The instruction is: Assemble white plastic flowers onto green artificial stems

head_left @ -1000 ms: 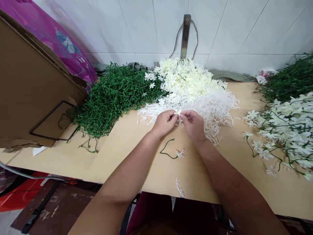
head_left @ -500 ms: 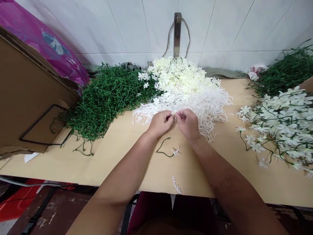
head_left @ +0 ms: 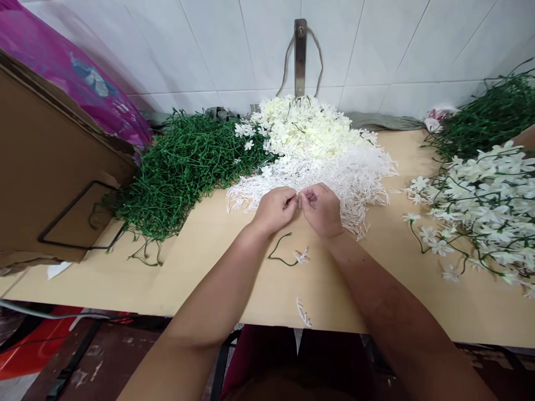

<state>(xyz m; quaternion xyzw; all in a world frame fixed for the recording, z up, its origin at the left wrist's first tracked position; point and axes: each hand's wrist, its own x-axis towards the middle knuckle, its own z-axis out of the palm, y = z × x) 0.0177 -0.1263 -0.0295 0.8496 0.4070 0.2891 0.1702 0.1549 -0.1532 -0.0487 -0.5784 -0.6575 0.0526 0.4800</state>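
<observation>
Closely now, a pinch from either side

The left hand (head_left: 273,210) has its thumb and forefinger drawn together, the other fingers curled in, and the right hand (head_left: 324,209) mirrors it; their tips nearly meet on a small pale piece (head_left: 299,201). Neither hand is spread at all. The piece is mostly covered — probably part of a white flower, though at this size its outline is hard to read. It is held just in front of a heap of thin white strands (head_left: 355,174), above the surface (head_left: 217,281).

A second ago a whole white blossom with a yellowish centre showed above the fingertips; now only a speck of it peeps out. The hands have otherwise kept their place, while the view has swung slightly, so the wall bracket (head_left: 300,58) sits farther left. Unmoved on the surface are a green-stemmed white flower (head_left: 301,257) between the forearms and — nearer the edge — a toothed white strip (head_left: 304,313).
</observation>
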